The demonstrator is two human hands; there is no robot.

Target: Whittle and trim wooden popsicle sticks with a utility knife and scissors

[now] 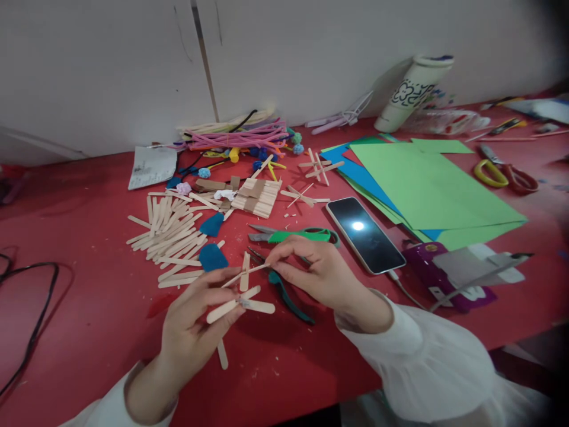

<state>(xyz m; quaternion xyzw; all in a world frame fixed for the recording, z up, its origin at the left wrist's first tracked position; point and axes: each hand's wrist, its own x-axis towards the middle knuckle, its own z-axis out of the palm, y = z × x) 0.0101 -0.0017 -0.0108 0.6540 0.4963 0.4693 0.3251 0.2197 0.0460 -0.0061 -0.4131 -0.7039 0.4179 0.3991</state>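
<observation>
- On the pale tumbler (411, 95), which leans against the wall (284, 59), you have dark flower-like artwork and bold lettering; the word is not clear enough to read.
- The white paper slip (152, 167) at the back left carries small lines of writing, too faint to make out.
- A round emblem marks the purple box (422, 264) beside your right sleeve (427, 350); any text on it is too small to read.
- Your left hand (198, 317) reaches in from the lower left, fingers curled and thumb pressed up, gripping a craft-stick piece (260, 306) of crossed sticks.
- Your right hand (311, 267) comes in from the right, wrist bent inward, thumb and forefinger pinched narrow on the tip of a thin stick (258, 268).
- That thin stick slants down toward your left fingers, crossing a short upright stick (245, 280).
- The craft-stick piece is above the red table (98, 332), near its front edge, with teal-handled pliers (291, 301) lying just beyond, below your right hand.
</observation>
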